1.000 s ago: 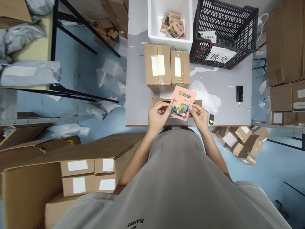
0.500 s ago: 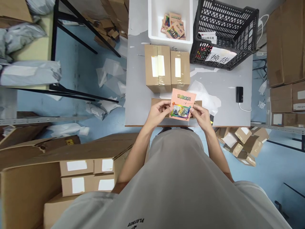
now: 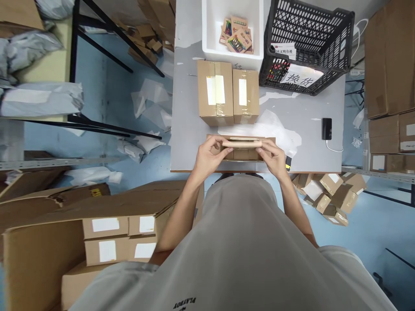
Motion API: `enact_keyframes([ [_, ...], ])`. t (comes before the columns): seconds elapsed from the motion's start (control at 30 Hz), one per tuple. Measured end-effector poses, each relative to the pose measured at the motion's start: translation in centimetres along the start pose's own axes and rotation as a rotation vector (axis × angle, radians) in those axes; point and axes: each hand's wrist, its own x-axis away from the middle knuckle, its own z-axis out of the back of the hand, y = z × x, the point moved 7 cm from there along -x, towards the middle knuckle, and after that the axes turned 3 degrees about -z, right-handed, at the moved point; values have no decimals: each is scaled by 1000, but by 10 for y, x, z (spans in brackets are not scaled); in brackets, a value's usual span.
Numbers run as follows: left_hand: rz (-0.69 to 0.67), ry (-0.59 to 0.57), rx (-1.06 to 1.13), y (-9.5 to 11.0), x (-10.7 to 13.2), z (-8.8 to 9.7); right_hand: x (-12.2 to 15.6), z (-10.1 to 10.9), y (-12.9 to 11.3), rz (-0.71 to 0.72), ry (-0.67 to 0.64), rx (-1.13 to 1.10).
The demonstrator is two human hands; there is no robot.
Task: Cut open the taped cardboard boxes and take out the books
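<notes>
Between both hands is a thin pink booklet, turned so that only its narrow edge shows; its cover is hidden. My left hand pinches one end between thumb and fingers. At the other end, my right hand grips it the same way. Directly below is an open brown cardboard box at the table's front edge, partly covered by the booklet and fingers. What lies inside the box is hard to make out.
Two taped cartons stand beyond the open box. Behind them are a white bin with several small colourful packs and a black crate. White paper and a black device with a cable lie on the table.
The booklet has tipped from showing its printed cover to showing its edge, and it has come over the open box. Both hands keep their grip.
</notes>
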Motion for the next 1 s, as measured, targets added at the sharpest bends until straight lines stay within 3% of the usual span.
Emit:
enact_keyframes([
  [0.1,87,-22,76,-7,1,-2,1,0,12,-109,47,-103],
  [0.3,78,-88,115,-8,1,-6,0,4,11,-167,50,-65],
  [0.63,208,-13,157,-15,2,-7,0,-6,12,-293,18,-167],
  [0.87,147,40,149,-13,-1,-1,1,-12,10,-319,-46,-190],
  [1.0,45,44,48,1,-3,4,2,-14,27,-360,-51,-252],
])
